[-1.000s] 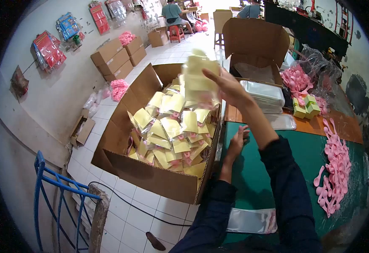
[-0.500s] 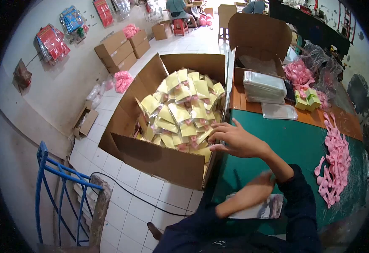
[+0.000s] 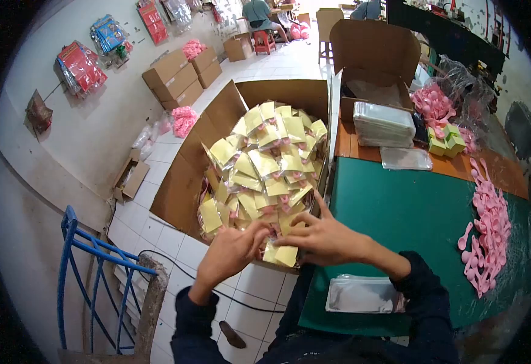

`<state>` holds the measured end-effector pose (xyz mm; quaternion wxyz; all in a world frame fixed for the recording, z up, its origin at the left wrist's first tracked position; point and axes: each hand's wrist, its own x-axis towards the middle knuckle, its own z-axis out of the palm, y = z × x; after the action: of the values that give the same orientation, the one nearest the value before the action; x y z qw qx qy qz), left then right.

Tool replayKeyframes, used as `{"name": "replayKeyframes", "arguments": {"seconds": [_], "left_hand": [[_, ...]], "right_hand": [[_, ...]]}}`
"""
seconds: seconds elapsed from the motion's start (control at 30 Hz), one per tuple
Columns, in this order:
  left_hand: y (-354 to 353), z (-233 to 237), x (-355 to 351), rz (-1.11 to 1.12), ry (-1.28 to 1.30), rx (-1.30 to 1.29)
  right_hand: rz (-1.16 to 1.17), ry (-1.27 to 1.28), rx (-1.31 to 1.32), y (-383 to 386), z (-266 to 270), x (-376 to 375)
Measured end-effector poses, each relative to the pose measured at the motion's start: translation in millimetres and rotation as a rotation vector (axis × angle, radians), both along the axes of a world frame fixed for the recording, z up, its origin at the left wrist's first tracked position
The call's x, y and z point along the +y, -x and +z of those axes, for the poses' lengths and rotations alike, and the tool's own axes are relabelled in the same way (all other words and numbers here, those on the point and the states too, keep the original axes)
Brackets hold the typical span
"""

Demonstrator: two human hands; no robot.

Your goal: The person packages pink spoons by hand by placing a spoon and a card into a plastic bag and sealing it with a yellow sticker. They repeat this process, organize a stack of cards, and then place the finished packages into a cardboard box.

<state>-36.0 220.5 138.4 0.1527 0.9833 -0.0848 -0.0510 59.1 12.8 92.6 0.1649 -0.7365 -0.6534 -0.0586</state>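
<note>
A large cardboard box [image 3: 183, 176] is heaped with clear packets [image 3: 265, 164] that have pale yellow cards and bits of pink inside. Over the near edge of the heap, my left hand [image 3: 232, 250] has its fingers curled together; what they hold, if anything, is hidden. Just to its right, my right hand [image 3: 323, 238] is over the box's near right corner, fingers spread, with nothing visible in it. A stack of clear plastic bags [image 3: 362, 294] lies on the green table top [image 3: 393, 212] near my right forearm.
Pink spoons [image 3: 487, 236] are piled at the table's right. Farther back are a thick stack of clear bags [image 3: 384, 124], yellow card bundles [image 3: 446, 142] and an open carton [image 3: 374, 51]. A blue railing [image 3: 95, 249] stands at left. A person [image 3: 256, 13] sits in the background.
Both hands have moved to the box's near edge, my left hand leftward from over the clear bags on the table, my right hand slightly down. The box's near flap no longer shows upright.
</note>
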Motion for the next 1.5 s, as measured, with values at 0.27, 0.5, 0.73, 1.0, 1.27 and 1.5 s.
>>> {"name": "replayKeyframes", "arguments": {"seconds": [0.27,0.5,0.73,1.0,1.27,1.5], "left_hand": [[-180,7,29,-0.243,-0.079,0.09],[-300,-52,52,0.025,-0.463,0.11],[-371,-142,139,0.301,-0.345,-0.065],[-404,-170,178,0.488,-0.247,0.032],[-324,-122,204,0.281,0.077,0.259],[-276,-131,212,0.27,0.042,0.307]], "right_hand": [[0.061,-0.235,-0.043,21,-13,13],[0.044,-0.258,-0.048,18,-19,13],[0.052,-0.356,0.01,20,-25,15],[0.017,-0.343,-0.013,22,-27,13],[0.027,-0.406,0.006,21,-31,12],[0.019,-0.404,0.009,22,-31,10]]}}
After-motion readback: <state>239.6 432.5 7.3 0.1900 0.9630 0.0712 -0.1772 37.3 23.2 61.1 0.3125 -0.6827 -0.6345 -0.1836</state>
